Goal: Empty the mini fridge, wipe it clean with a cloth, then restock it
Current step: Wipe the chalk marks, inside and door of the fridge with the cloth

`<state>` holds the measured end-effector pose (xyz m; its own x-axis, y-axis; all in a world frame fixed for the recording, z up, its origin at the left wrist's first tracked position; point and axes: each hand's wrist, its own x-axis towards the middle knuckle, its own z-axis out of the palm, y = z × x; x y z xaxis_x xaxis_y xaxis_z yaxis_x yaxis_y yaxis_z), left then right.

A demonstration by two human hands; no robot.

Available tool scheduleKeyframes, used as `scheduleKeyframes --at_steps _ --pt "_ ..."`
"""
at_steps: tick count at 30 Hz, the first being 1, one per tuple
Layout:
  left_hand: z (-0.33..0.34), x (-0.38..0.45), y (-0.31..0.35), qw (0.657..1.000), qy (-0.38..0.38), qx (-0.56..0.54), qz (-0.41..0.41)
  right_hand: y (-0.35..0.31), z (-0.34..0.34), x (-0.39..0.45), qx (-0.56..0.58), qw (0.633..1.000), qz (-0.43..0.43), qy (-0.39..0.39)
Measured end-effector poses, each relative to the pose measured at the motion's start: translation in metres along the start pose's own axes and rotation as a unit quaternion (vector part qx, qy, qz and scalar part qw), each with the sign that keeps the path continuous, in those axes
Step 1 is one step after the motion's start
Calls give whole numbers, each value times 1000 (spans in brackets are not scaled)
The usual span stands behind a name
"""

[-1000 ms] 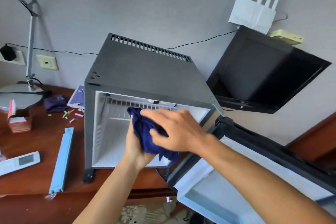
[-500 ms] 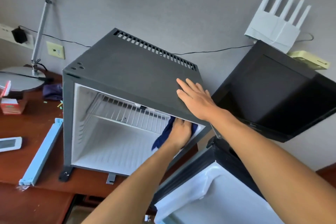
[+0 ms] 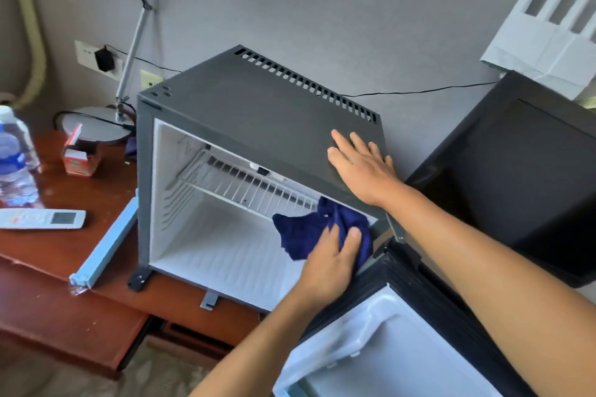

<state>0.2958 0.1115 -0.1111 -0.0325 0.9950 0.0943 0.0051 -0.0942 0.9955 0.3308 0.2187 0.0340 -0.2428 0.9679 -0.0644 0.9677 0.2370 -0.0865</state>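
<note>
The right hand [image 3: 361, 167] lies flat, fingers straight, on the mini fridge [image 3: 258, 113] to steady it, while the left hand [image 3: 332, 258] grips the navy cloth [image 3: 306, 229] against the right inner wall, lower and nearer the front than half a second ago.

You are showing no readable text: the water bottle [image 3: 14, 158] label, the red-and-white carton [image 3: 76, 156] and the remote control [image 3: 42, 218] display are all appearing too blurred to read.
</note>
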Motion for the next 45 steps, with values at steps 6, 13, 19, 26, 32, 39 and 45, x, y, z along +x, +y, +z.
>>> scheduleKeyframes --at_steps 6,13,19,26,32,39,45 --pt "-5 0 -17 995 13 -33 -94 -1 -1 0 -4 1000 4 11" --pt "-8 -60 -72 980 49 -95 -168 -1 -1 -1 0 1000 6 10" --pt "-3 -9 -119 963 27 -61 -259 3 0 -1 6 1000 -4 14" --pt "-17 87 -139 972 -25 -50 -230 5 1 4 12 999 -14 27" --pt "-16 111 -157 966 -7 -86 -242 4 1 3 23 999 -20 39" --pt "-23 36 -193 948 2 -75 -310 1 -1 -1 20 999 -14 37" --pt "-11 -17 -224 944 8 -109 -311 0 -2 -3 18 999 -6 32"
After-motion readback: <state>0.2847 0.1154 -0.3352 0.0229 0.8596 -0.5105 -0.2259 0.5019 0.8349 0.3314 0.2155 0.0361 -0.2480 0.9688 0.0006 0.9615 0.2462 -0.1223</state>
